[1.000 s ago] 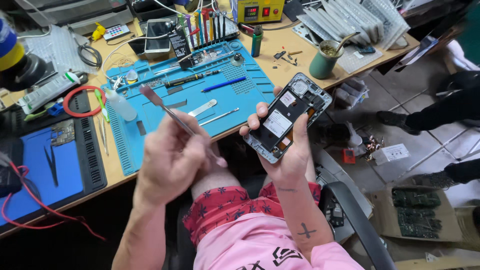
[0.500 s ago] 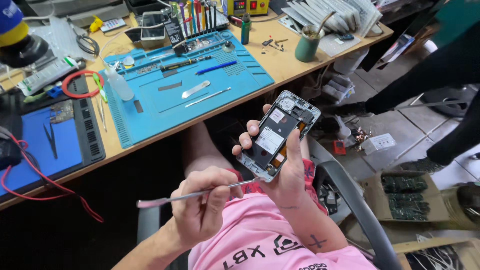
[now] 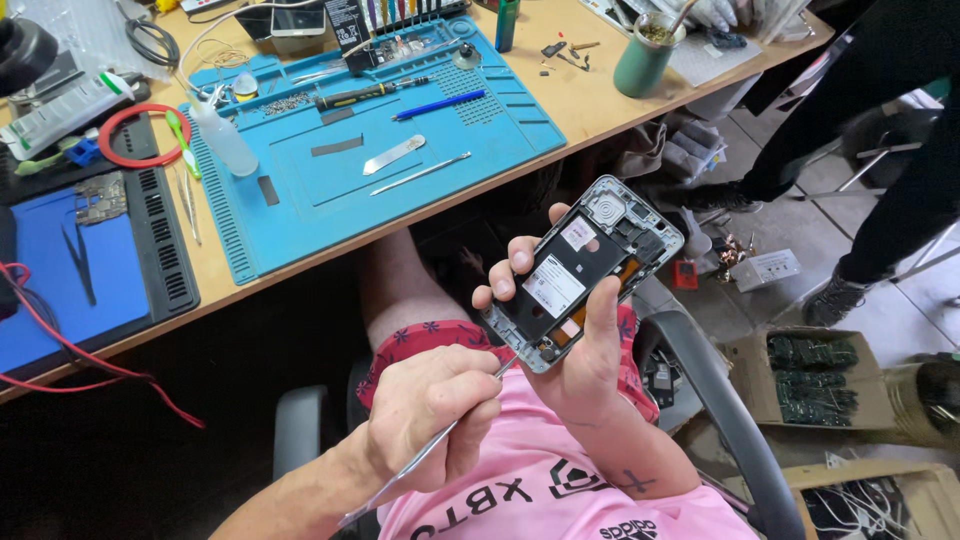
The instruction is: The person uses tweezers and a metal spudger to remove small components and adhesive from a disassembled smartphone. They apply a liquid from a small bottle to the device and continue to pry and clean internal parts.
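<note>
A wooden counter (image 3: 600, 100) fills the upper left of the view, and most of it is covered by a blue work mat (image 3: 300, 200) with shallow trays moulded along its far edge. On the mat lie a black-handled screwdriver (image 3: 365, 96), a blue pen (image 3: 438, 104), a flat metal pry blade (image 3: 393, 155), a thin metal rod (image 3: 420, 173) and a clear squeeze bottle (image 3: 224, 140); one small tray holds a scatter of tiny screws (image 3: 286, 101). Near the counter's right end stands a green cup (image 3: 645, 60) with something greenish inside and a stick poking out.

On the floor to the right, an open cardboard box (image 3: 760, 380) holds green circuit boards (image 3: 810, 372) stacked flat. A second box (image 3: 880, 500) below it holds white cables.

Over the person's lap, well clear of the counter, the right hand (image 3: 580, 350) has its grip wrapped round an opened phone (image 3: 585, 270), back cover off, thumb along one long edge and fingertips curled over the other. The left hand (image 3: 435, 415) is closed in a pen-like grip on a thin metal tool (image 3: 420, 460), whose tip touches the phone's lower corner.
</note>
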